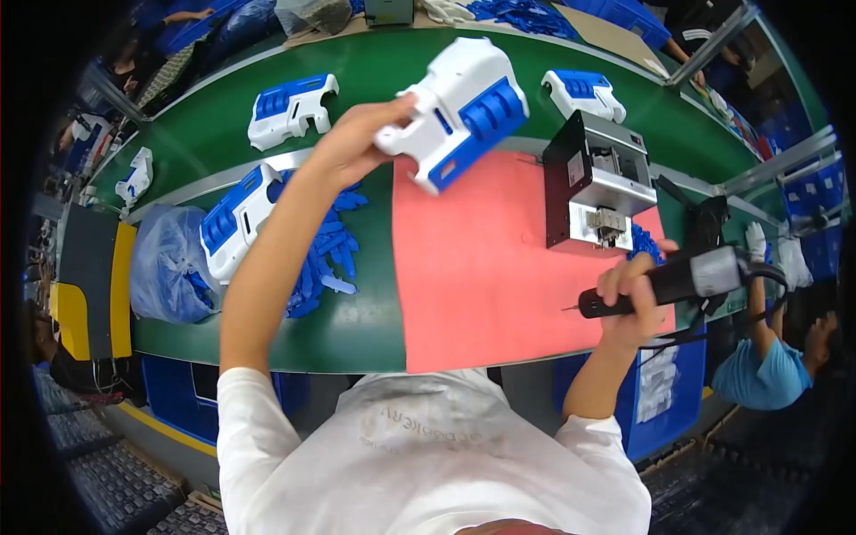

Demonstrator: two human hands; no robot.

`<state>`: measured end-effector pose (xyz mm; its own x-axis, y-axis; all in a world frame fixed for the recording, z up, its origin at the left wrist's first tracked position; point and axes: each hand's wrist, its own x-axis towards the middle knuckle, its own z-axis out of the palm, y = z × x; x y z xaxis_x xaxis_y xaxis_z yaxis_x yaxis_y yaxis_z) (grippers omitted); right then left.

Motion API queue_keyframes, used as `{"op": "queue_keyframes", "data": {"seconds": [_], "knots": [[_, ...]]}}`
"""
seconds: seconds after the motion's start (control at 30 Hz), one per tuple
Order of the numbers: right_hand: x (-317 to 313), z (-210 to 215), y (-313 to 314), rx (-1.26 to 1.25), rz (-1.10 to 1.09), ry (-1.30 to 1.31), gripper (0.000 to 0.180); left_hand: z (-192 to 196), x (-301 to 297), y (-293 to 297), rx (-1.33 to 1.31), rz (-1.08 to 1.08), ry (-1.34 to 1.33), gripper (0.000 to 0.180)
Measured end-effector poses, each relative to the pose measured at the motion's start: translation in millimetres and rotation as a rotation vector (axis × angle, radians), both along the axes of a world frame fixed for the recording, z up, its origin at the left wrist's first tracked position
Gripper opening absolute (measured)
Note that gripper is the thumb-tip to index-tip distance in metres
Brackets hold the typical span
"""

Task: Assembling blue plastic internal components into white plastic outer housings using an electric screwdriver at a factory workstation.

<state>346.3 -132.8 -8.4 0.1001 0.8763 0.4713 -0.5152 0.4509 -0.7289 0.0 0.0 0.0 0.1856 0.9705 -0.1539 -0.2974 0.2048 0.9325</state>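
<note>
My left hand (361,141) grips one end of a white and blue plastic housing (464,111), tilted in the air over the far edge of the pink mat (473,267). At the right, my right hand (631,299) is wrapped round a black electric screwdriver (682,283), its thin bit pointing left over the mat. A black and silver boxy machine (599,183), seemingly a screw feeder, stands just beyond that hand. Beside my left forearm are another white and blue housing (236,223) and a pile of blue plastic strips (330,254).
More housings (290,109) (584,94) rest on the green belt (379,85) behind the bench. A clear plastic bag (169,263) sits at the left, near a black and yellow machine (94,285). Blue bins (183,397) stand below the bench. A person in a blue shirt (762,374) is at the right.
</note>
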Motion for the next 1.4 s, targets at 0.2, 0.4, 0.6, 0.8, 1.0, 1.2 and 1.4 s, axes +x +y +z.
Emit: {"op": "queue_keyframes", "data": {"seconds": [0.2, 0.4, 0.6, 0.8, 1.0, 1.2, 1.4], "knots": [[-22.6, -17.4, 16.7, -0.062, -0.244, -0.365, 0.048, -73.5, 31.6, 97.5, 0.836, 0.336, 1.251, 0.041], [11.8, -68.4, 21.2, -0.023, -0.43, -0.215, 0.048, -44.5, -28.9, 131.9, 0.885, 0.759, 1.686, 0.053], [62.7, -53.3, 29.9, -0.228, -0.984, -1.051, 0.021, -100.2, -183.6, 163.3, -0.118, 0.441, 2.048, 0.069], [107.0, -65.9, 16.9, -0.372, -0.83, -1.59, 0.02, -62.2, -257.6, 177.4, 0.439, 0.528, 1.898, 0.062], [123.5, -72.5, 7.6, -0.44, -0.688, -1.831, 0.012, 48.5, -108.7, 27.5, 0.296, 0.458, 0.492, 0.06], [84.4, -18.3, -12.8, -0.507, -0.191, -1.518, 0.019, -43.9, 38.8, -94.8, -0.174, 0.198, 0.077, 0.053], [-31.0, 13.6, -12.9, -0.02, 0.087, -1.07, 0.016, -59.4, 44.9, -128.7, 0.299, 0.165, 0.603, 0.052]]}}
